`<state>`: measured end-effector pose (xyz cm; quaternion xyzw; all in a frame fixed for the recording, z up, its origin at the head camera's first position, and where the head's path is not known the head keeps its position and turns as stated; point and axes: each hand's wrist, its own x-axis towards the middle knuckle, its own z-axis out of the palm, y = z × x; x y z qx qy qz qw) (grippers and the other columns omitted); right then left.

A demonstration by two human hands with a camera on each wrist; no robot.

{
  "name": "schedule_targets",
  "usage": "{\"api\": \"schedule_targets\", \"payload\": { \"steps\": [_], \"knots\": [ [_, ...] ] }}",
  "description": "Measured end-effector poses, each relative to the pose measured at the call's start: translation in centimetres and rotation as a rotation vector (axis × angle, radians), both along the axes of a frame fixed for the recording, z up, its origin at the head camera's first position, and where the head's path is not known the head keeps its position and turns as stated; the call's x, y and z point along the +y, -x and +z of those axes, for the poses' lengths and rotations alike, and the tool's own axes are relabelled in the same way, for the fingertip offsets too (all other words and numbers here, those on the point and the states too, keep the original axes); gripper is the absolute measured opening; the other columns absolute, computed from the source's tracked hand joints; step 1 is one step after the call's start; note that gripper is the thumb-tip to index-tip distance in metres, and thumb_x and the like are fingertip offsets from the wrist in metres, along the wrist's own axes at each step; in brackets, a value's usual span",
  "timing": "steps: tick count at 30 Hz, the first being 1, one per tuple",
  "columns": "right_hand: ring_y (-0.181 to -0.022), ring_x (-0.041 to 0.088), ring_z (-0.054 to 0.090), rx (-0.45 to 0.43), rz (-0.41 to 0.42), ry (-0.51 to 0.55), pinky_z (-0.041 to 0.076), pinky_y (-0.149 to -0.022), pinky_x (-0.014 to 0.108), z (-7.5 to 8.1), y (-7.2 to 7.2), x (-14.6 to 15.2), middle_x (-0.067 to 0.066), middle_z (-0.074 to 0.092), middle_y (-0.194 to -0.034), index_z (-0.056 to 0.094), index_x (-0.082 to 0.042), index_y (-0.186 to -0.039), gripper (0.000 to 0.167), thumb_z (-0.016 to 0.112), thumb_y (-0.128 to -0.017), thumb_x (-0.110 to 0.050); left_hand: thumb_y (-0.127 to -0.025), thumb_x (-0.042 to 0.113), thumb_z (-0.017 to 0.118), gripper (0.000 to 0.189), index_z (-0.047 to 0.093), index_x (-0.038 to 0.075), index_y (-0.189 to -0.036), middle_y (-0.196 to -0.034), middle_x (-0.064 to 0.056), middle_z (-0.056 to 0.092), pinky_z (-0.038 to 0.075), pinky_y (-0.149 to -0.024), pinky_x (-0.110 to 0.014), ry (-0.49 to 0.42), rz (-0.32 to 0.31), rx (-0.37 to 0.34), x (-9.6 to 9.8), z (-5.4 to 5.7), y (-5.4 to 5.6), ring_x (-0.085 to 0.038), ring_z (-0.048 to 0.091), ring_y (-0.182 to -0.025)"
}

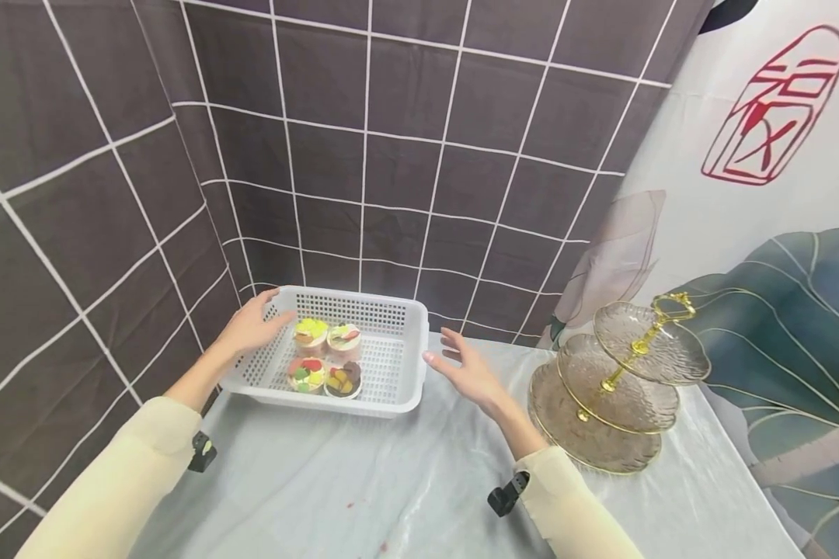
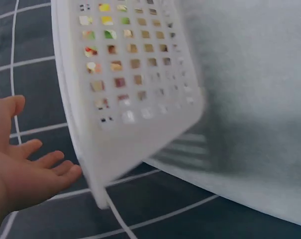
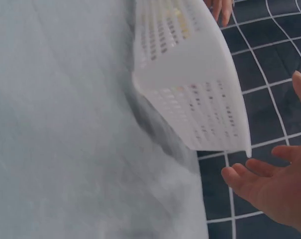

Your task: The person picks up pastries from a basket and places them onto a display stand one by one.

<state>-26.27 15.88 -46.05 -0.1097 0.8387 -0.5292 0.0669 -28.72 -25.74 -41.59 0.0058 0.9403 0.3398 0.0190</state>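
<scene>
The person's left grip (image 1: 254, 324) is released, its fingers spread at the left rim of a white perforated plastic basket (image 1: 384, 357); whether skin meets plastic there I cannot tell. The right grip (image 1: 468, 369) is also released, fingers loosely extended just beside the basket's right end. Four topped cupcakes stand close together in the left half of the basket: one with yellow topping (image 1: 311, 331) behind, a white-topped one (image 1: 345, 337) beside it, and in front a red-and-green one (image 1: 306, 374) and a chocolate-brown one with orange slices (image 1: 343, 380). The basket sits at the far left of the tabletop (image 1: 308, 481). Black wrist devices (image 1: 508, 494) hang below the cream sleeves (image 1: 122, 473). To the right stands a three-tier stand (image 1: 639, 343) with gold-edged plates. Behind hangs a dark curtain (image 1: 405, 171) with white grid lines.
</scene>
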Motion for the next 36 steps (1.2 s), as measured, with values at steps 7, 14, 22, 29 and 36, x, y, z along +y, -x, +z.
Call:
{"api": "schedule_targets", "payload": {
  "steps": [7,14,22,29,36],
  "knots": [
    [-0.141,0.046,0.051,-0.103,-0.023,0.223,0.05,-0.11,0.058,-1.3,-0.3,-1.5,0.028,0.047,-0.157,0.035,0.0,-0.161,0.079,0.07,-0.103,-0.041,-0.111,0.047,0.048,0.083,0.015,-0.007,-0.165,-0.164,-0.04,0.023,0.024,-0.122,-0.07,-0.078,0.056,-0.013,-2.0,-0.6,-0.7,-0.059,0.026,-0.151],
    [-0.137,0.047,0.054,-0.199,-0.073,0.356,0.055,-0.104,0.055,-2.7,-0.8,-2.4,0.031,0.049,-0.152,0.038,0.006,-0.156,0.067,0.067,-0.106,-0.027,-0.113,0.043,0.044,0.084,0.005,-0.012,-0.163,-0.163,-0.043,0.02,0.028,-0.122,-0.067,-0.211,0.051,-0.173,-3.2,-1.1,-0.8,-0.059,0.029,-0.149],
    [-0.132,0.044,0.059,-0.253,-0.042,0.363,0.059,-0.098,0.053,-3.1,-1.6,-3.3,0.028,0.054,-0.149,0.042,0.0,-0.156,0.055,0.059,-0.107,-0.018,-0.115,0.033,0.036,0.073,0.006,-0.015,-0.162,-0.16,-0.042,0.027,0.045,-0.114,-0.058,-0.39,0.049,-0.315,-4.5,-1.4,-1.7,-0.053,0.042,-0.144],
    [-0.121,0.04,0.067,-0.287,-0.051,0.428,0.061,-0.076,0.037,-3.1,-1.9,-3.7,0.03,0.058,-0.145,0.038,-0.004,-0.16,0.059,0.058,-0.105,-0.011,-0.114,0.018,0.034,0.062,0.012,-0.014,-0.162,-0.155,-0.041,0.037,0.057,-0.101,-0.046,-0.457,0.05,-0.307,-4.7,-2.1,-1.9,-0.05,0.054,-0.136],
    [-0.113,0.039,0.071,-0.243,-0.072,0.42,0.064,-0.07,0.036,-2.9,-1.9,-3.3,0.031,0.061,-0.139,0.039,-0.002,-0.159,0.06,0.059,-0.103,-0.008,-0.113,0.012,0.036,0.059,0.016,-0.015,-0.161,-0.152,-0.042,0.041,0.058,-0.099,-0.047,-0.416,0.071,-0.267,-3.8,-2.2,-1.9,-0.051,0.056,-0.133]
  ]
}}
